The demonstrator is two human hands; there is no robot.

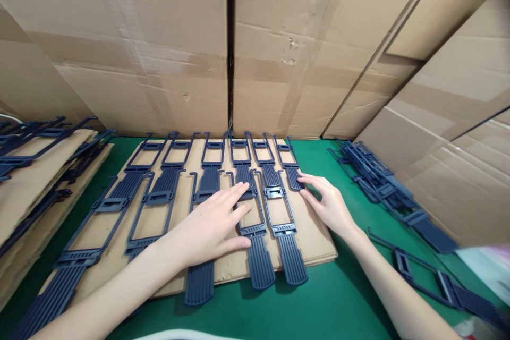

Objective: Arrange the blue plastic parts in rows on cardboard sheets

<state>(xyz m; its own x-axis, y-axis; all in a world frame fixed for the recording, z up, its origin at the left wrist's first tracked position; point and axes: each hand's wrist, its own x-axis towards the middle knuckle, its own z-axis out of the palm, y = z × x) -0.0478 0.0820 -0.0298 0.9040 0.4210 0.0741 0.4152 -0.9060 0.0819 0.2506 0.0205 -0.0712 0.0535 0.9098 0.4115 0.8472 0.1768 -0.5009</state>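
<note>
Dark blue plastic frames with ribbed plates lie in two rows on a cardboard sheet (pixel 314 234). My left hand (pixel 217 218) is spread palm down over the front row, its fingers reaching across a frame (pixel 261 260) and covering part of it. Part of another frame (pixel 200 284) is hidden beneath that hand. At the right end of the back row, the fingertips of my right hand (pixel 329 204) touch the edge of a frame's ribbed plate (pixel 294 178), thumb and fingers apart. Beside it in the front row lies one more frame (pixel 292 257), untouched.
Cardboard sheets (pixel 75 170) layered with similar frames are stacked at the left. A pile of frames (pixel 382 186) lies on the green table (pixel 319 297) at the right, with a single frame (pixel 426 276) nearer. Large cardboard boxes (pixel 167 53) wall off the back and right.
</note>
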